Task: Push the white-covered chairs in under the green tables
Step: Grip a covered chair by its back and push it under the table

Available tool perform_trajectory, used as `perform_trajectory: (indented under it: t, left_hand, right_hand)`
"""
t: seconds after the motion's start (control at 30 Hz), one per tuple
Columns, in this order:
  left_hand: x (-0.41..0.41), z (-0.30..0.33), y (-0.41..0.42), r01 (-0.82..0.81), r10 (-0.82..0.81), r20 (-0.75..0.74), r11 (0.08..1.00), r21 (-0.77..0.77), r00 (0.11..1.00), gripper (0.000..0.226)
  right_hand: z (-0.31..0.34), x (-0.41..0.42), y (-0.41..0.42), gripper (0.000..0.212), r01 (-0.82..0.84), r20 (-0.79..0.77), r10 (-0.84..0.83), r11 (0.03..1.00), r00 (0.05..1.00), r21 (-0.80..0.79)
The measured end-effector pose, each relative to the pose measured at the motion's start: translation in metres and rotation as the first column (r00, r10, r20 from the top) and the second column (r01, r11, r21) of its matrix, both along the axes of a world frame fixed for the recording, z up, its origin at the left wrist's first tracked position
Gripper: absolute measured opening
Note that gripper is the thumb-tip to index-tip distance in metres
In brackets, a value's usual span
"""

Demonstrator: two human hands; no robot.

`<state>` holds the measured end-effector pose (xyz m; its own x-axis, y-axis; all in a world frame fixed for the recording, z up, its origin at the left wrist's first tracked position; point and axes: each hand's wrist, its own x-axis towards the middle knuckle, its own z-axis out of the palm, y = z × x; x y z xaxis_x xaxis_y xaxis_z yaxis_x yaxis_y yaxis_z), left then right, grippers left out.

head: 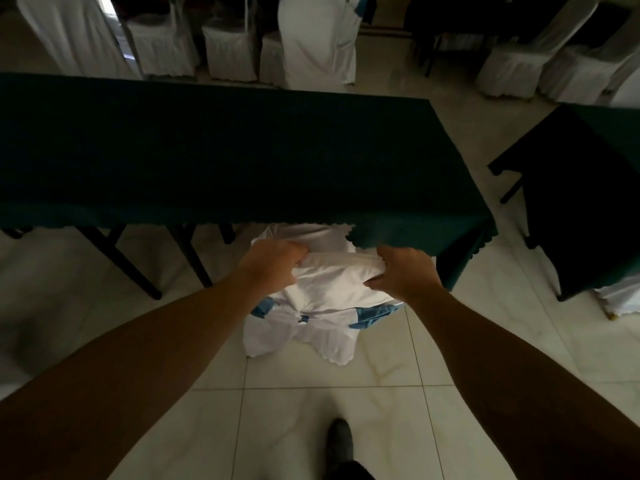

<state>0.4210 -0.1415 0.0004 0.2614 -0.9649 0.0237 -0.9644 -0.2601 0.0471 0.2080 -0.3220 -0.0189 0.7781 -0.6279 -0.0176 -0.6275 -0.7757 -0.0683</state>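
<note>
A white-covered chair (332, 282) with a blue sash tied behind its back stands at the near edge of a long green table (214, 150). Its seat is under the tablecloth's fringe and its back sticks out towards me. My left hand (273, 265) grips the left top corner of the chair back. My right hand (403, 271) grips the right top corner. Both arms are stretched forward. The chair's legs are hidden by the white cover.
A second green table (588, 188) stands at the right with a white-covered chair (620, 299) by its near corner. Several white-covered chairs (318, 39) line the far side. Black table legs (128, 261) slant down at the left. My shoe (341, 441) is on the pale tiled floor.
</note>
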Motion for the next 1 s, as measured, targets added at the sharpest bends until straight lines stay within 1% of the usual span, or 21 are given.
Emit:
perform_trajectory:
  t: [0.2, 0.3, 0.37, 0.5, 0.63, 0.8, 1.0]
  left_hand:
    - [0.051, -0.008, -0.054, -0.059, 0.058, 0.063, 0.998, 0.01, 0.996, 0.04]
    - [0.071, -0.008, -0.073, -0.057, 0.057, 0.046, 0.998, -0.003, 0.997, 0.047]
    - [0.086, -0.009, -0.091, -0.053, 0.054, 0.073, 0.998, -0.021, 0.996, 0.049]
    - [0.114, -0.012, -0.116, -0.056, 0.057, 0.082, 0.998, -0.007, 0.995, 0.054]
    - [0.13, -0.022, -0.128, -0.052, 0.054, 0.081, 0.998, -0.026, 0.995, 0.052]
    - [0.151, -0.03, -0.129, -0.019, 0.019, 0.087, 1.0, -0.005, 0.996, 0.048]
    - [0.155, -0.047, -0.118, -0.015, 0.015, 0.029, 1.0, 0.0, 0.999, 0.043]
  right_hand:
    - [0.009, 0.058, -0.058, 0.049, -0.057, -0.004, 0.057, 0.998, 0.998, -0.006]
    - [0.013, 0.077, -0.082, 0.046, -0.081, 0.011, 0.082, 0.996, 0.997, -0.031]
    - [0.013, 0.093, -0.102, 0.047, -0.09, 0.02, 0.091, 0.994, 0.996, -0.058]
    - [0.01, 0.119, -0.127, 0.048, -0.082, 0.02, 0.083, 0.995, 0.996, -0.054]
    - [0.003, 0.134, -0.136, 0.046, -0.094, 0.007, 0.094, 0.994, 0.996, -0.055]
    - [-0.001, 0.147, -0.134, 0.042, -0.091, 0.005, 0.091, 0.994, 0.996, -0.057]
    - [-0.02, 0.148, -0.118, 0.041, -0.116, -0.015, 0.116, 0.993, 0.993, -0.021]
